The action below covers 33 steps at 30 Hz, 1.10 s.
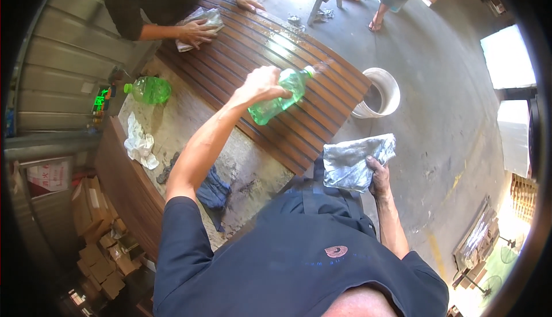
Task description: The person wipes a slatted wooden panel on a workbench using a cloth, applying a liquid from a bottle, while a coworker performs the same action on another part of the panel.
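Observation:
Over the brown grooved wooden panel (322,101), my left hand (261,84) grips a green plastic bottle (280,99). The bottle is tilted, its pale cap end pointing to the far right, and wet shine shows on the slats. Beside the panel's near right corner, my right hand (378,174) is closed on the edge of a folded, grey-stained white cloth (351,164). At the panel's far left, a co-worker's hand (197,33) presses a crumpled cloth (210,19) on the slats; that person's other hand (249,2) rests on the far edge.
A second green bottle (150,90) lies on the worktable (247,176) at the left, near crumpled white tissue (140,141) and a dark blue rag (213,189). A white bucket (388,90) stands on the floor right of the panel. Cardboard pieces (103,265) pile up at lower left.

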Available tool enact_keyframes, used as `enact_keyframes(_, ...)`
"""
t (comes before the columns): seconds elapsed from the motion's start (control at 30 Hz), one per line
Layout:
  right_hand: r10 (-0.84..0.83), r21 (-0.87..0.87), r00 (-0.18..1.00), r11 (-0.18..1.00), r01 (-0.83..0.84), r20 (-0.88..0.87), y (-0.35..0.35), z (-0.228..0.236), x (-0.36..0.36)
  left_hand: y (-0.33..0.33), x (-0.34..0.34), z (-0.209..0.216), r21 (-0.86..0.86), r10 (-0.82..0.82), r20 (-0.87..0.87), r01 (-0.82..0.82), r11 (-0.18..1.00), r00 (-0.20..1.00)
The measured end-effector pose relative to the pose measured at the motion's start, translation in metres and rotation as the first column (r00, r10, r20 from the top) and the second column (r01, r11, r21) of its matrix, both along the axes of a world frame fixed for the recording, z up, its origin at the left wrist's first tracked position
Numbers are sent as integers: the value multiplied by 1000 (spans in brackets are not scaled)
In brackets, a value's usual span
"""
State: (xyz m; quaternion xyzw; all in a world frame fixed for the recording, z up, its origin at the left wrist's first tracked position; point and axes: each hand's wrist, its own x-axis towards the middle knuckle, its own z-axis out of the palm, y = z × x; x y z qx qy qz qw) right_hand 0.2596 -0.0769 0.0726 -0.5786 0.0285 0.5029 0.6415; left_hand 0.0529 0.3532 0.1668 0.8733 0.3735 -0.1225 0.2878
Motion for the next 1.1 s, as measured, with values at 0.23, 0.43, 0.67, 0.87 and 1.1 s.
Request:
enact_keyframes(0.23,-57,23,998,998,57,17,-35,-18,-6,-37,-36,27,-169,-359,-152,334,927,921)
enact_keyframes(0.43,-142,-1,990,990,142,-3,-45,-9,-25,-63,-100,35,-206,-428,-236,386,899,872)
enact_keyframes(0.67,-129,39,991,991,127,37,-54,1,-21,-87,-112,22,-78,-24,-164,12,997,986)
enact_keyframes(0.87,-133,18,991,991,133,16,-53,-8,-19,-87,-174,22,-7,118,-121,-119,993,986)
enact_keyframes(1.1,-34,30,999,999,35,-25,-35,-10,-25,-133,-91,5,-84,-161,-100,153,985,982)
